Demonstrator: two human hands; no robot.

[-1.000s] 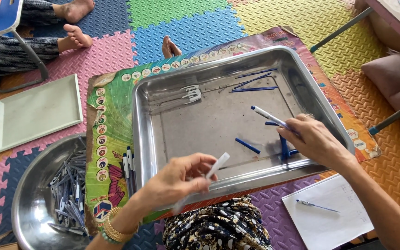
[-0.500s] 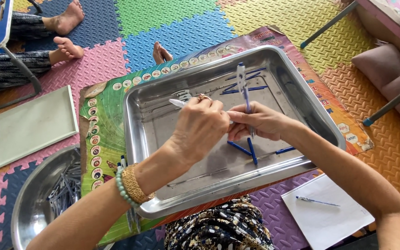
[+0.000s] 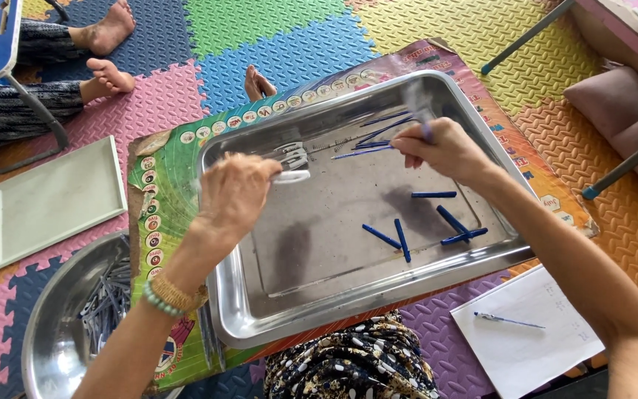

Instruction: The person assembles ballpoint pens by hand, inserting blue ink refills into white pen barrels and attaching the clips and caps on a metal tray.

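Observation:
A large steel tray [image 3: 378, 295] lies on a colourful printed board in front of me. My left hand [image 3: 236, 193] hovers over the tray's left part, closed on a white pen part [image 3: 293, 176] that sticks out to the right. My right hand [image 3: 444, 150] is above the tray's far right, pinching a thin blue pen part [image 3: 424, 127], which is blurred. Several short blue pen pieces [image 3: 437, 222] lie loose on the tray's right half. A few long thin blue refills [image 3: 374, 142] rest near the far rim.
A round steel bowl [image 3: 49, 347] with many grey-blue pen parts sits at lower left. A white flat tray [image 3: 53, 199] lies at left. White paper [image 3: 526, 332] with a pen on it lies at lower right. Another person's bare feet [image 3: 108, 52] are at upper left. A cushion [image 3: 622, 103] is at right.
My hands, joined over the tray's middle half a second ago, have pulled apart. The left one went left with the white part, the right one up and right with the blue part.

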